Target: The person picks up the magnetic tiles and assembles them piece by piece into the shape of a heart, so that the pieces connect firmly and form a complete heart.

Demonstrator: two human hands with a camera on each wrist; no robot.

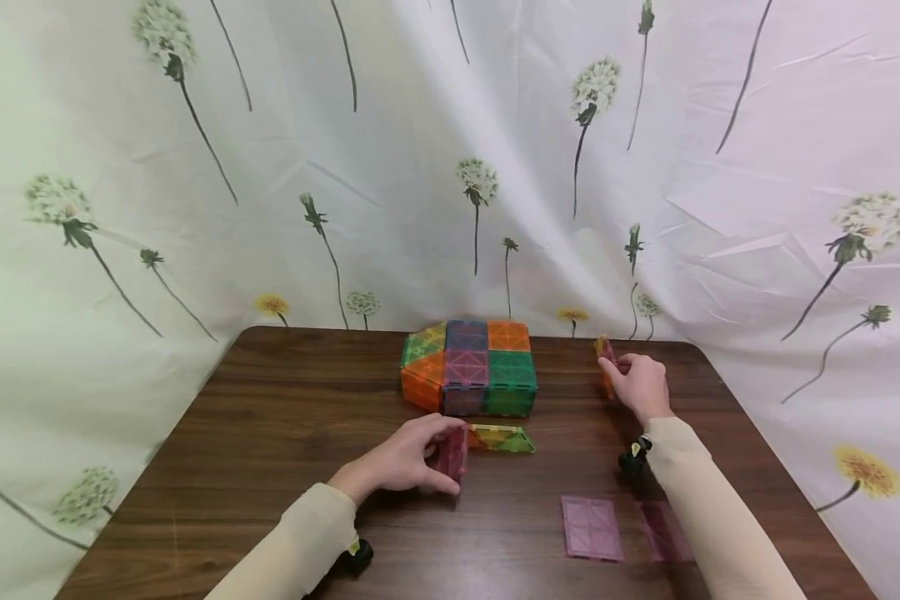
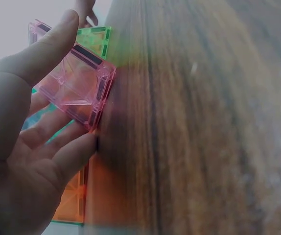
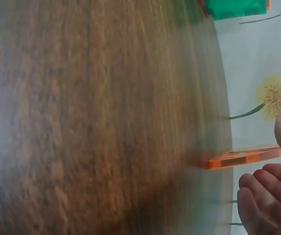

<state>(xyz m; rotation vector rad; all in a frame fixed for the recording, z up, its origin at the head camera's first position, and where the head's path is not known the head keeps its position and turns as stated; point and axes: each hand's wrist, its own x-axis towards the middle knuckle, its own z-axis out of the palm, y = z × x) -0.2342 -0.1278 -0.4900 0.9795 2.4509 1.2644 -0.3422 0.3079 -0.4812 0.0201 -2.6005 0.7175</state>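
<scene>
My left hand holds a pink square magnetic tile upright on the table, its thumb on one edge and its fingers behind. In the left wrist view the pink tile stands with a lower corner near the wood. Beside it in the head view, a low yellow-green and orange tile piece stands on edge. At the far right my right hand grips an upright orange tile between thumb and fingers; pink and yellow also show there in the head view.
A box-like tile structure in green, orange, blue and pink stands at the back middle. Two pink square tiles lie flat at the front right, one a whole square, the other partly behind my right sleeve. A flowered cloth hangs behind the table.
</scene>
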